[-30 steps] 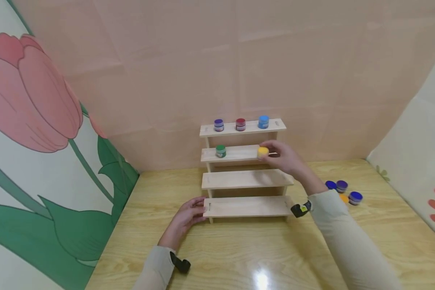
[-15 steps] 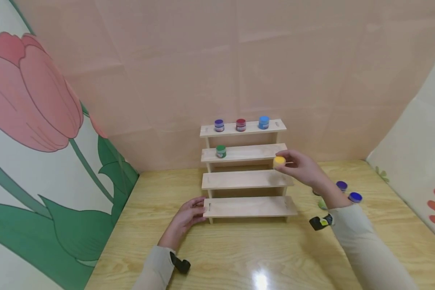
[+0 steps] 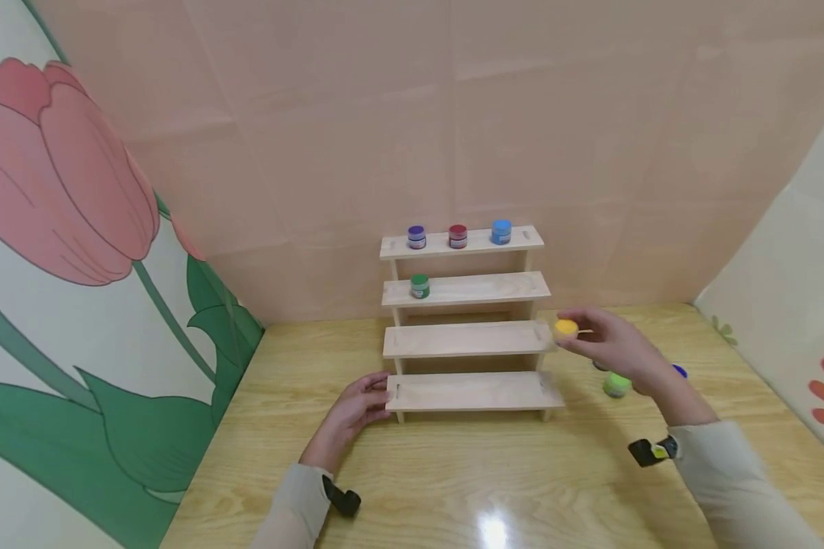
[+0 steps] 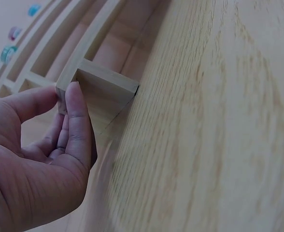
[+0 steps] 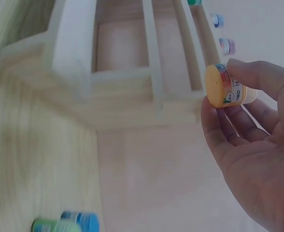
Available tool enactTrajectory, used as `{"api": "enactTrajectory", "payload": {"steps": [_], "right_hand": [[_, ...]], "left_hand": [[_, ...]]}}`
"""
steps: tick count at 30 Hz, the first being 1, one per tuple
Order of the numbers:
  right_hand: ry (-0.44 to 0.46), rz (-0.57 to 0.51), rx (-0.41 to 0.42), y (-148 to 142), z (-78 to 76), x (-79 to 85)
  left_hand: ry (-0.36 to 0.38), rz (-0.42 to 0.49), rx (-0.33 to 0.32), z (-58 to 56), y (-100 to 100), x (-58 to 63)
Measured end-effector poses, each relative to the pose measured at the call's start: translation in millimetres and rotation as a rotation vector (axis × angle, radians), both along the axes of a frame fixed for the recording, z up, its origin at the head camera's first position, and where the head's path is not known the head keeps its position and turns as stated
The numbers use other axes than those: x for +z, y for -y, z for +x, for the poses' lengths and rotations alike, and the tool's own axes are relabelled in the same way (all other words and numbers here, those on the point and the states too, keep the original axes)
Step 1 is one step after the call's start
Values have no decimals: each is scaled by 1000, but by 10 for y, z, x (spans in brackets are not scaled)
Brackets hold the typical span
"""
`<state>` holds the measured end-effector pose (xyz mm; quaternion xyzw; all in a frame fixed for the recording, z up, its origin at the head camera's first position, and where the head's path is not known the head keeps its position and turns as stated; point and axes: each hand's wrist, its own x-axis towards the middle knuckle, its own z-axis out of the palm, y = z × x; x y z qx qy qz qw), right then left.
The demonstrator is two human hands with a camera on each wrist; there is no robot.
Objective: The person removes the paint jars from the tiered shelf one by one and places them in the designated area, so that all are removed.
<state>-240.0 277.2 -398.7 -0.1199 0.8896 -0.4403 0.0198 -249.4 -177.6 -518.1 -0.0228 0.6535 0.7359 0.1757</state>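
Observation:
My right hand (image 3: 618, 349) pinches a small yellow paint jar (image 3: 566, 330) between thumb and fingers, in the air just past the right end of the stepped wooden rack (image 3: 474, 390). In the right wrist view the label of this jar (image 5: 226, 86) faces the camera. At the rack's lower left, my left hand (image 3: 352, 408) grips the end of the lowest board; the left wrist view shows thumb and fingers on that corner. Purple (image 3: 416, 238), red (image 3: 458, 238) and light blue (image 3: 501, 232) jars stand on the top step. A green jar (image 3: 420, 287) stands on the second step, at its left.
On the wooden table (image 3: 453, 480), right of the rack, a light green jar (image 3: 616, 385) stands beside other jars partly hidden by my right hand and wrist. A blue jar (image 5: 88, 222) shows there in the right wrist view. A pinkish backdrop (image 3: 316, 191) hangs behind.
My right hand has carried the yellow jar away from the second step, rightward and toward me. The light green jar has come into sight. My left hand keeps its place on the rack.

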Motion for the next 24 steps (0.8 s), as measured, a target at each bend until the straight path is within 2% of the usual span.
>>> {"api": "enactTrajectory", "payload": {"steps": [13,24], "right_hand": [[-54,17,-21,-586,226,-300],[-26,24,0,-871,438,-550]], "left_hand": [[1,-2,10,-14,-4,-12],[8,-6,18,-27,-4,-26]]}}
